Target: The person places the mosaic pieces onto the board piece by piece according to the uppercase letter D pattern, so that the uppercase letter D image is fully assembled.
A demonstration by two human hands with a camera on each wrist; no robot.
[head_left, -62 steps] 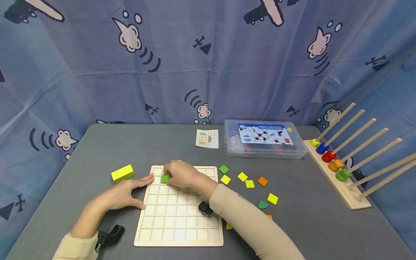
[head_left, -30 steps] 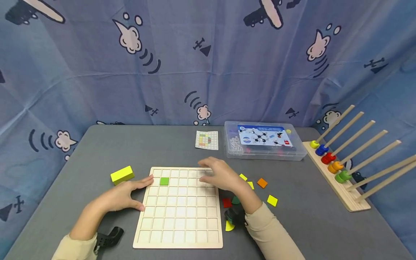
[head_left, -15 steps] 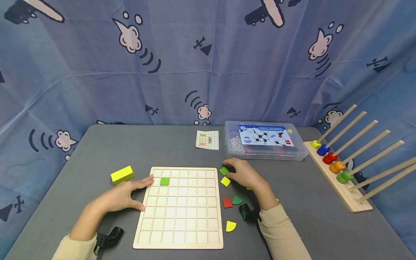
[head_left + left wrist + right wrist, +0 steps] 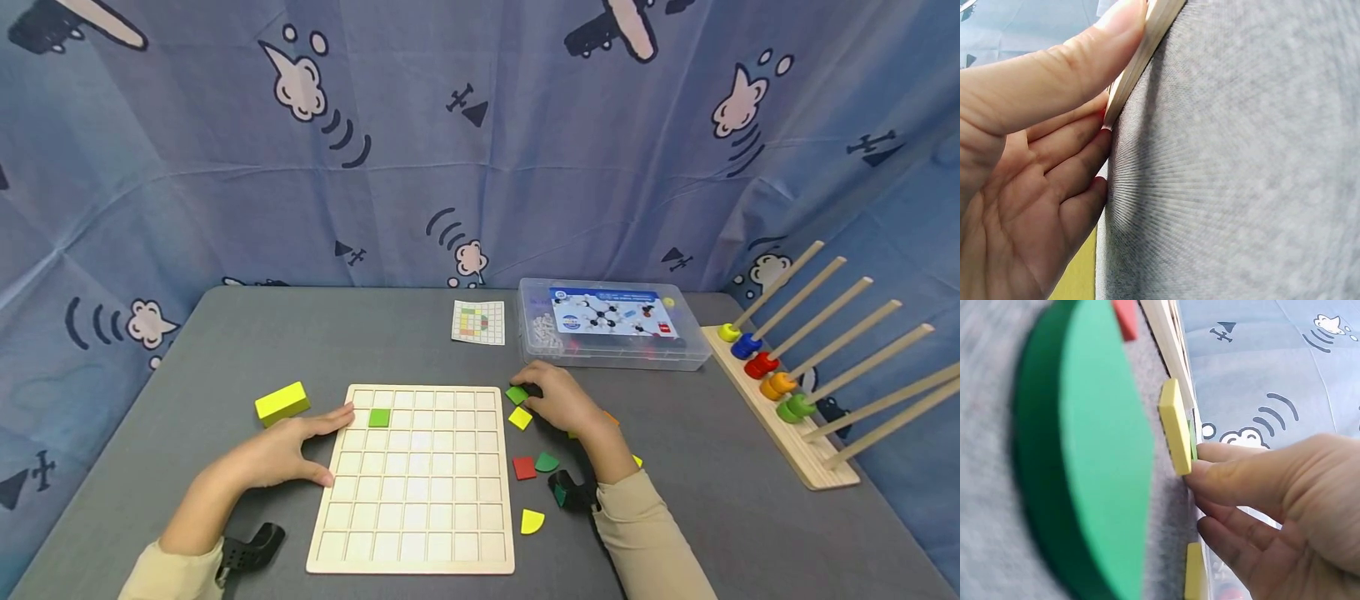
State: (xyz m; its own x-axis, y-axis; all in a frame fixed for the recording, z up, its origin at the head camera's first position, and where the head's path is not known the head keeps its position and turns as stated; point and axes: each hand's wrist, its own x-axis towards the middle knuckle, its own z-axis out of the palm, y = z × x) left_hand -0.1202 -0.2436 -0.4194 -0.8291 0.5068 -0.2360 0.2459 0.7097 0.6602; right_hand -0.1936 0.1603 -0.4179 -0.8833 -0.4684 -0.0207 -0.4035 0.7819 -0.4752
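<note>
A pale wooden grid board (image 4: 412, 500) lies on the grey table, with one green square tile (image 4: 379, 418) in a cell near its upper left. My left hand (image 4: 281, 450) rests against the board's left edge, thumb and fingers spread and fairly straight. Just past the board's upper right corner, my right hand (image 4: 562, 398) pinches a second green square tile (image 4: 516, 395) between thumb and forefinger. In the right wrist view that green tile (image 4: 1192, 440) is mostly hidden behind a yellow square tile (image 4: 1175, 428). The yellow tile (image 4: 521, 418) sits just in front of it.
Right of the board lie a red square (image 4: 524, 468), a green quarter-round piece (image 4: 547, 462) and a yellow quarter-round piece (image 4: 532, 522). Behind stand a pattern card (image 4: 478, 323) and a clear plastic case (image 4: 615, 350). A peg rack (image 4: 780, 408) is far right; a yellow block (image 4: 282, 405), left.
My right hand has let go of the first green tile on the board and moved right to the second green tile. My left hand has stayed at the board's edge.
</note>
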